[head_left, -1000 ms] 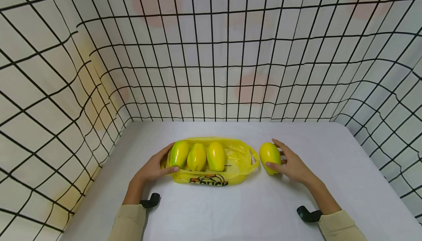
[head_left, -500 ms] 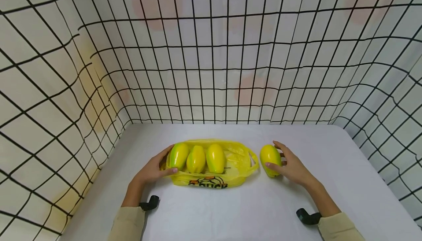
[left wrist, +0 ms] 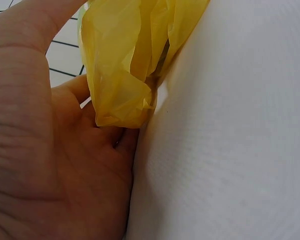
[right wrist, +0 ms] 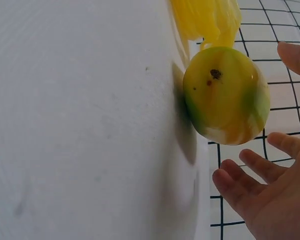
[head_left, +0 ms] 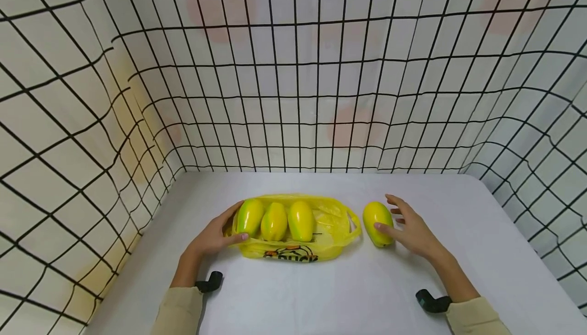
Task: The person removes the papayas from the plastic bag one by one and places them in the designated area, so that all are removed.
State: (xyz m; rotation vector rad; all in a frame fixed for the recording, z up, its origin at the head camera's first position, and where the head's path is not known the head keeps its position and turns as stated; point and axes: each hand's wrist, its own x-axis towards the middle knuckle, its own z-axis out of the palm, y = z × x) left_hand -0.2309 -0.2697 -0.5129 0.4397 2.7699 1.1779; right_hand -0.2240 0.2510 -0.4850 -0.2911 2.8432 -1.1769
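A yellow plastic bag [head_left: 329, 219] with black print lies on its side, and three yellow-green mangoes [head_left: 274, 222] sit in a row at its opening. My left hand [head_left: 219, 233] holds the bag's left end, thumb along the front edge and fingers behind. In the left wrist view, the bag's crumpled corner [left wrist: 122, 95] comes down between thumb and fingers. To the right of the bag handle, another mango [head_left: 377, 218] lies on the table. Around its right side my right hand [head_left: 410, 229] is spread. The right wrist view shows a gap between that mango [right wrist: 225, 100] and the fingers [right wrist: 232, 185].
A white cloth covers the table [head_left: 312, 299]. Black wire mesh [head_left: 293, 95] with white sheeting behind it stands along the back and both sides. Each wrist wears a small black camera [head_left: 433, 302].
My right hand has drawn slightly away to the right, and its fingers have spread wider off the loose mango. The left hand and the bag stay in place.
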